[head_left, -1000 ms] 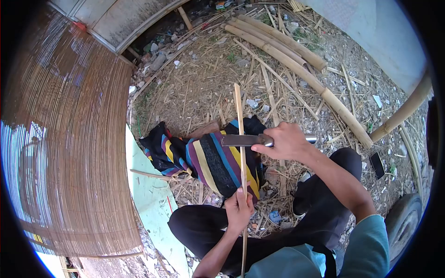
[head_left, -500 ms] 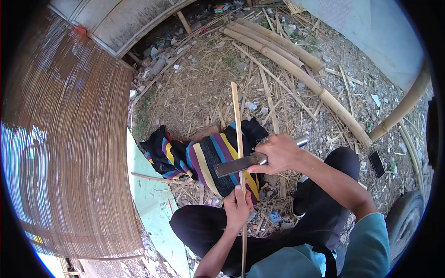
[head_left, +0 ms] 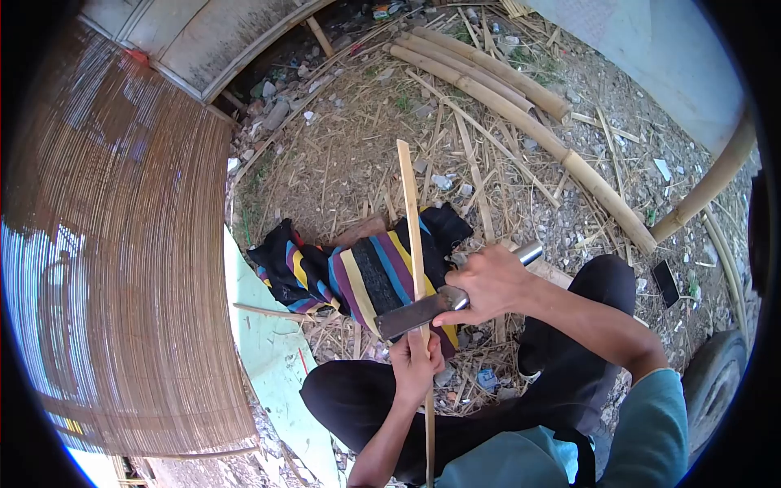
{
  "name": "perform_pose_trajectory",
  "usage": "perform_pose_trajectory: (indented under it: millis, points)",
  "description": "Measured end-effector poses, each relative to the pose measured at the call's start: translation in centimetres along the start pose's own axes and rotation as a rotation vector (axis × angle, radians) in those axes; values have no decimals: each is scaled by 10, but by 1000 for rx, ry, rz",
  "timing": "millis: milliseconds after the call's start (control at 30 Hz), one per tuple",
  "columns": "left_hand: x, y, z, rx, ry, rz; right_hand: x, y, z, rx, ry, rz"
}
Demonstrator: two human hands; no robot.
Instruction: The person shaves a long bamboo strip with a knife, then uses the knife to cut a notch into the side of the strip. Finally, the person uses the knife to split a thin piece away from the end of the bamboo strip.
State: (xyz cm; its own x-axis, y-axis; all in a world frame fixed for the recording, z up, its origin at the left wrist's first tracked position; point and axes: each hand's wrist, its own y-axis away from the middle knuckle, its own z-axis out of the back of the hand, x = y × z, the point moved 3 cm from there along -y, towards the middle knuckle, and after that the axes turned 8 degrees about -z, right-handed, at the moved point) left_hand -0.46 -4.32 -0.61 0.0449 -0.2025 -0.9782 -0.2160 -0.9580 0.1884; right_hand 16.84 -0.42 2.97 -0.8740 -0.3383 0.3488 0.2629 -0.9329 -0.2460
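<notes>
A long pale bamboo strip (head_left: 412, 211) runs upright through the middle of the view, its lower end passing down between my legs. My left hand (head_left: 416, 366) is closed around it below the blade. In my right hand (head_left: 490, 285) is a broad, square-ended knife (head_left: 413, 315) with a shiny metal handle. The dark blade lies across the strip, just above my left thumb and fingers. Beneath the strip spreads a striped cloth (head_left: 358, 272) in black, yellow, blue and purple, bunched over something mostly hidden.
Several thick bamboo poles (head_left: 521, 122) lie at the upper right among scattered shavings and rubble. A woven bamboo blind (head_left: 138, 268) fills the left side beside a pale green board (head_left: 281, 382). At the right are a phone (head_left: 665, 283) and a tyre (head_left: 716, 390).
The knife has slid down along the bamboo strip, closer to my left hand. The strip's upper end has shifted slightly left.
</notes>
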Motion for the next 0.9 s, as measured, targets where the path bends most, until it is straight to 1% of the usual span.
perform_pose_trajectory:
  millis: [67, 133, 200, 300, 367, 433, 467, 500, 533, 567, 600, 667, 700, 733, 800, 867, 900]
  points:
    - [2, 1, 1, -31, 12, 20, 0, 2, -6, -5, -32, 11]
    - [6, 0, 5, 66, 2, 8, -3, 2, -7, -8, -62, 20]
    - [2, -3, 3, 61, -35, -4, -13, -4, -3, -9, -26, -42]
    - [1, -3, 3, 16, -45, -11, -9, -2, -5, 3, -24, -51]
    - [4, -2, 6, 70, -4, -2, -5, 1, -7, 1, -26, -60]
    - [9, -1, 4, 53, -8, 1, 3, 6, -9, 21, -61, 49]
    - [13, 0, 5, 36, -12, 6, 2, 6, -10, 26, -64, 50]
    - [18, 0, 10, 87, -13, -28, 0, 5, -11, 15, -56, 12]
    - [15, 1, 9, 85, -14, -22, -3, 3, -12, 4, -47, -28]
    - [9, 1, 6, 43, 13, -5, -7, 0, -12, 5, -48, -31]
    - [6, 1, 4, 3, 44, 11, -15, -4, -12, -8, -47, -76]
    - [6, 1, 4, 40, 17, 17, -27, -8, -10, -33, -41, -162]
    - [5, 1, 3, 58, 35, 16, -23, -6, -9, 46, -83, -150]
    - [5, 2, 3, 74, 53, 16, -17, -2, -8, 43, -80, -148]
    - [17, 3, 9, 83, 23, -6, 4, 9, -14, 83, -135, 42]
    - [23, 4, 14, 86, -10, -21, 8, 10, -19, 112, -112, 70]
    - [25, 5, 17, 69, -12, 21, 4, 7, -16, 59, -91, 34]
